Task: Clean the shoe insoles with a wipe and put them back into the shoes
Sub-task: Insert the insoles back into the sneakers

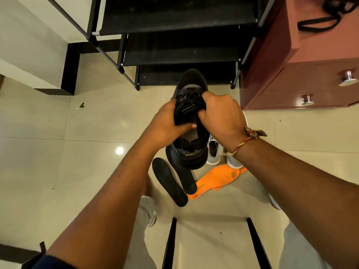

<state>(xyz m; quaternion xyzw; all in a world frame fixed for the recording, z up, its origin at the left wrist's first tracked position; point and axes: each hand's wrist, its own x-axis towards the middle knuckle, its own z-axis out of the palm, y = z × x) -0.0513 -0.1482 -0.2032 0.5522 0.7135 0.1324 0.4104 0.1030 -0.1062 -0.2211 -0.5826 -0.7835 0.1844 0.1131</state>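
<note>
A black shoe (191, 82) is held in the air above the tiled floor, toe pointing away from me. My left hand (167, 123) grips its left side, thumb across the opening. My right hand (221, 113) grips the tongue and laces on the right. Below it on the floor stands a second black shoe (186, 156). Two black insoles (171, 183) lie side by side on the floor near my feet. Orange insoles (217, 179) lie to their right, overlapping. A pair of grey-white shoes (213, 154) stands partly hidden under my right wrist. No wipe is in view.
A black shoe rack (174, 45) with dark fabric shelves stands straight ahead. A maroon cabinet (303, 74) with round metal knobs is at the right. A dark-framed stool (209, 241) sits between my legs. A small scrap of debris (82, 105) lies on the floor at left.
</note>
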